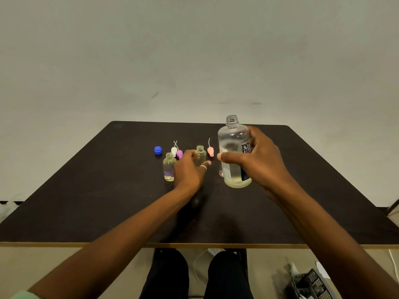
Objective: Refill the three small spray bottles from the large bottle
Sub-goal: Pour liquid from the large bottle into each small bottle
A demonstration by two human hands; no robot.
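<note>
The large clear bottle [234, 152] stands upright and uncapped at the table's middle right, with a little pale yellow liquid at its bottom. My right hand [261, 162] grips its side. My left hand [190, 171] curls round a small uncapped bottle [200, 155] just left of it. A second small bottle [169, 167], open and holding some liquid, stands left of my left hand. A third small bottle [221, 173] shows only as a sliver behind the large bottle's base.
Behind the bottles lie a blue cap [158, 150] and three spray heads with tubes: white [174, 150], purple [179, 154] and pink [210, 151]. The dark table [108, 201] ends near my knees. A black basket [311, 285] sits on the floor at right.
</note>
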